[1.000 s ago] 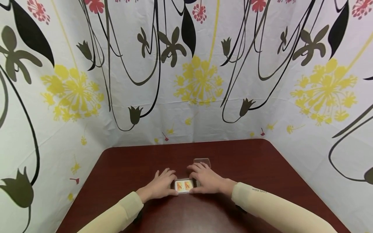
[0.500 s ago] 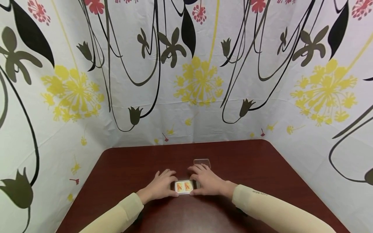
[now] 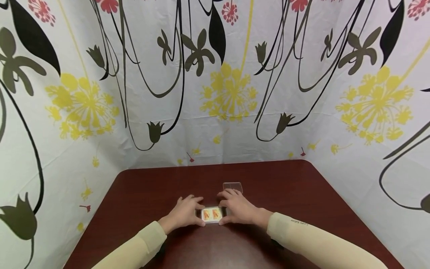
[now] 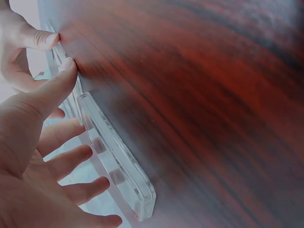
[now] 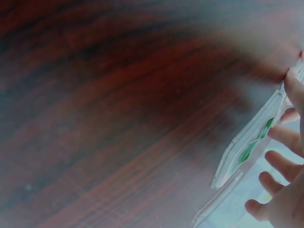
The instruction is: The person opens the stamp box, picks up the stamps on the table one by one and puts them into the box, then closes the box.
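Observation:
A flat clear plastic case [image 3: 212, 214] with two orange pictures inside lies between the hands in the head view. The left hand [image 3: 184, 212] pinches its left end, thumb at the near edge and index finger at the far edge. Opposite, the right hand [image 3: 239, 208] pinches the right end in the same way. Under the left hand's spread fingers sits a second clear case [image 4: 118, 159], best seen in the left wrist view. A third clear case [image 5: 248, 145], with green pictures, lies beneath the right fingers; the hand mostly hides it in the head view.
Beyond the right fingertips lies another clear rectangular plastic piece [image 3: 233, 186]. Everything rests on a dark red-brown wooden table [image 3: 168, 183] with rounded far corners. White flower-patterned cloth [image 3: 231, 142] hangs around its back and sides.

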`<state>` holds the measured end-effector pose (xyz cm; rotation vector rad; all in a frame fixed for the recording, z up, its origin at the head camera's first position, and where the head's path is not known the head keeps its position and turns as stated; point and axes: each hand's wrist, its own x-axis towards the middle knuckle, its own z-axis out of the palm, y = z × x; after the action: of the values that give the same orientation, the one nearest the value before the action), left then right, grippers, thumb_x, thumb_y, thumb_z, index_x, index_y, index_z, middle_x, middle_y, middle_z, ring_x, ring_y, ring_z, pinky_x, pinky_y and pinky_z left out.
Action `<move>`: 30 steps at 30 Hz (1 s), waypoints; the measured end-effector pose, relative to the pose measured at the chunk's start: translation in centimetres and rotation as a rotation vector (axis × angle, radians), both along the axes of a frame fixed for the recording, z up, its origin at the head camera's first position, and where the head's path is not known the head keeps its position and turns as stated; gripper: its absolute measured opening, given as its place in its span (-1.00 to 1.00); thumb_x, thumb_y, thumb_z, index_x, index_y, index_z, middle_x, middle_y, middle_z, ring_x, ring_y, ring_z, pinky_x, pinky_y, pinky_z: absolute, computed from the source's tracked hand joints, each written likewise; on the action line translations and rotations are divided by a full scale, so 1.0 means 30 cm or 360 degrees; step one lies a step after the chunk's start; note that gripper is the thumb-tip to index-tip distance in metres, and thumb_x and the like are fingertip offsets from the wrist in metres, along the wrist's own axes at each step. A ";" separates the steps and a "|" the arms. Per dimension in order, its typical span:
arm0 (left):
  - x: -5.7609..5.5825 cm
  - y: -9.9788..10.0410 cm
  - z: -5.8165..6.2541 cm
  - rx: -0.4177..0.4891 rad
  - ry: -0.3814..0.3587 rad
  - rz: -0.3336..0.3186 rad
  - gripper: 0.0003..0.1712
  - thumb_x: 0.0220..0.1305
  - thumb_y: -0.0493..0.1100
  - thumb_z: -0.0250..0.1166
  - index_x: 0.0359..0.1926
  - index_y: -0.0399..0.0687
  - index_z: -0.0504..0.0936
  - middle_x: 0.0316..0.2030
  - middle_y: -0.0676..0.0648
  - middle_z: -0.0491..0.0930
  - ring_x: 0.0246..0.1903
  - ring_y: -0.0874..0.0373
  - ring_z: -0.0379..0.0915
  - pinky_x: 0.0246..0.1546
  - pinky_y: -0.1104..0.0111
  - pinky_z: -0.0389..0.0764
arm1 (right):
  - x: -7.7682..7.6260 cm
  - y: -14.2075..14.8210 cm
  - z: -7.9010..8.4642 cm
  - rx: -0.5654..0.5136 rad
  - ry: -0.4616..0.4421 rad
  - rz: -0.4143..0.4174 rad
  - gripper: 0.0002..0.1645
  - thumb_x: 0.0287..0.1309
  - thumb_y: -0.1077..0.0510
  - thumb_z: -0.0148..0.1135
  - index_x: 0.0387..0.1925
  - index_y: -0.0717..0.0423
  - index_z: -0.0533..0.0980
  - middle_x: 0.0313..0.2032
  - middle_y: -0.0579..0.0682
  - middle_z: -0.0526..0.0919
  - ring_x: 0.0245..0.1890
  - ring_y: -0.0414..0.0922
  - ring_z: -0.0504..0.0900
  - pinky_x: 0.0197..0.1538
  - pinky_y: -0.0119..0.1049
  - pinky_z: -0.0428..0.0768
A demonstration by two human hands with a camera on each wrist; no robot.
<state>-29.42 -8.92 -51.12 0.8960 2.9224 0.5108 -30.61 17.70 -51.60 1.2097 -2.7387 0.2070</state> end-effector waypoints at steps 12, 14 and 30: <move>0.002 -0.002 0.013 -0.0029 -0.0025 0.0006 -0.17 -0.02 0.34 0.53 0.23 0.05 0.67 0.34 -0.11 0.44 0.33 -0.23 0.28 0.16 -0.46 0.11 | 0.016 0.009 0.008 0.0031 0.0047 -0.0068 -0.15 -0.01 -0.60 0.26 0.10 -0.11 0.68 0.28 -0.05 0.46 0.28 0.05 0.37 0.30 0.32 0.20; 0.001 -0.005 0.027 -0.0003 -0.0038 0.0014 -0.12 -0.01 0.35 0.52 0.28 0.03 0.62 0.36 -0.13 0.41 0.35 -0.21 0.25 0.18 -0.47 0.06 | 0.013 0.020 0.010 0.0007 0.0033 -0.0066 -0.11 -0.01 -0.60 0.25 0.13 -0.08 0.66 0.29 -0.04 0.46 0.29 0.05 0.37 0.30 0.33 0.20; -0.113 0.137 0.133 0.0210 0.0166 0.0147 -0.23 0.24 0.28 0.38 0.39 0.09 0.49 0.35 -0.05 0.42 0.38 -0.05 0.25 0.27 -0.37 0.07 | -0.114 0.140 0.100 -0.0164 0.0029 -0.0134 -0.24 0.19 -0.28 0.37 0.31 0.02 0.52 0.20 -0.05 0.54 0.26 0.04 0.39 0.25 0.27 0.28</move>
<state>-32.81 -4.81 -47.14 0.8274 3.0669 0.6904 -34.03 21.88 -48.60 1.0626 -2.7197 0.3212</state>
